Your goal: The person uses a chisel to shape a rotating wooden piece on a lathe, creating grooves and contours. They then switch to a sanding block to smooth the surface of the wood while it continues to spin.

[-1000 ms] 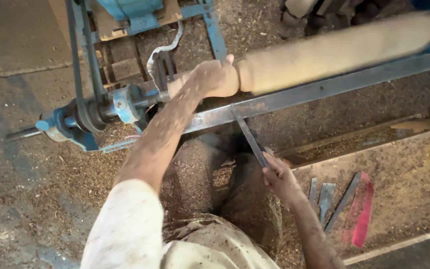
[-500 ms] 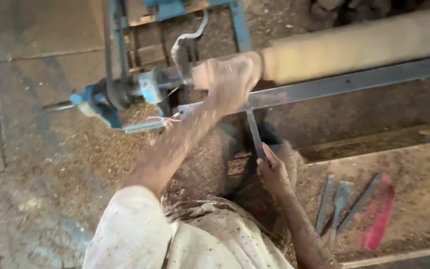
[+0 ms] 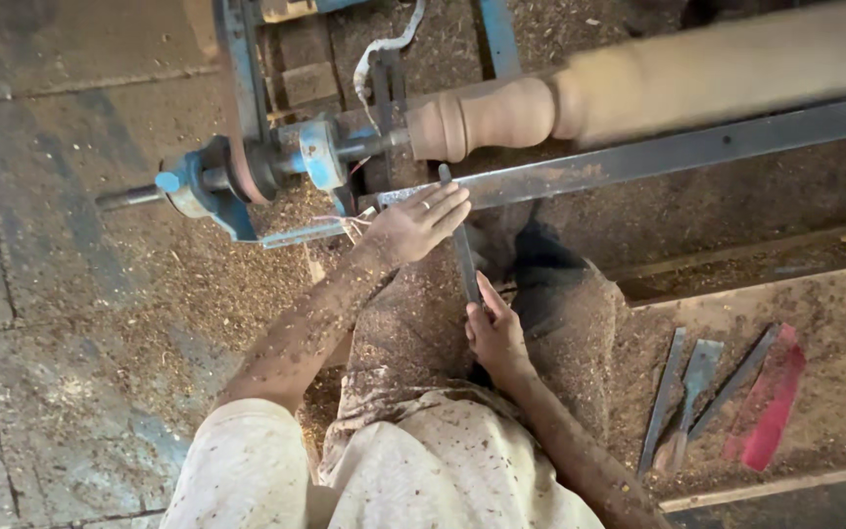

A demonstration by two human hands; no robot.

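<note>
A long pale wooden workpiece (image 3: 697, 78) lies across a lathe; its left end (image 3: 487, 113) is turned into rounded beads. A long metal chisel (image 3: 462, 250) rests on the grey steel tool rest bar (image 3: 658, 157), tip pointing at the beaded end. My right hand (image 3: 494, 328) grips the chisel's lower shaft. My left hand (image 3: 421, 220) lies over the chisel near the bar, fingers stretched out and a ring on one finger. Both forearms and my lap are dusted with sawdust.
The blue lathe headstock with its pulley and shaft (image 3: 247, 176) stands at the left. Several spare chisels (image 3: 687, 392) and a red flat tool (image 3: 766, 397) lie on a sawdust-covered wooden board at the right. Sawdust covers the stone floor (image 3: 61, 294).
My left hand has left the workpiece's beaded end and come down onto the chisel by the tool rest. The view has shifted right and nearer.
</note>
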